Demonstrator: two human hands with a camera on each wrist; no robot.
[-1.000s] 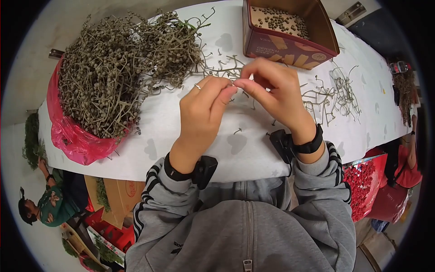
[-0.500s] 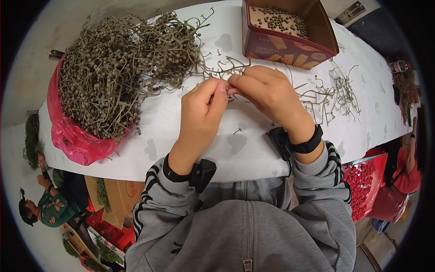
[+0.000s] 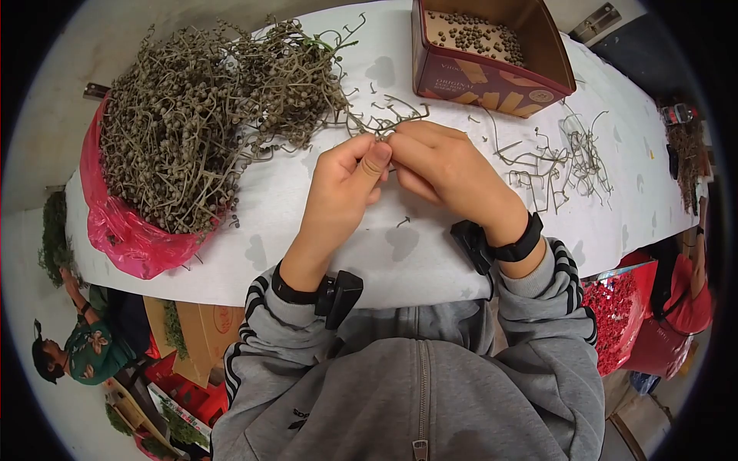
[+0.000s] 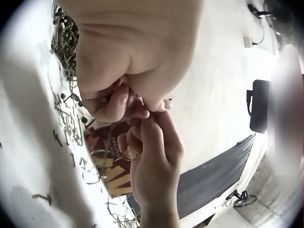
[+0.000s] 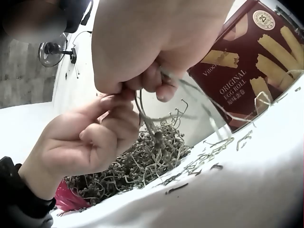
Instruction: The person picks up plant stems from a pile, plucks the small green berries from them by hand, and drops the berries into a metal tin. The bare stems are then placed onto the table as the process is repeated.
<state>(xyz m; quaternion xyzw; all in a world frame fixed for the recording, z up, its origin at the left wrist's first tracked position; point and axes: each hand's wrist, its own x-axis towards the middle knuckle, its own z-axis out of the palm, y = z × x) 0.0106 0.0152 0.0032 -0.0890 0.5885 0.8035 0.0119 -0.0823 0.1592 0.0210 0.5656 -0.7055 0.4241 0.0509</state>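
On the table (image 3: pixel 231 269), the heap (image 3: pixel 192 131) lies at left, its lower part in the bag (image 3: pixel 142 246). The tin (image 3: pixel 453 78) stands beyond, to the right, pods (image 3: pixel 480 40) inside. Loose stems (image 3: pixel 588 160) lie nearer, just right of the tin's front. Off the table's near edge are a carton (image 3: pixel 207 334) at left and a box (image 3: pixel 642 330) at right.

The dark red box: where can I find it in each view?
Head: the box, top, right of centre.
Left wrist: the box, lower left of centre, partly behind the right hand.
Right wrist: the box, upper right.
Shared landmark: the heap of stems, visible in all three.
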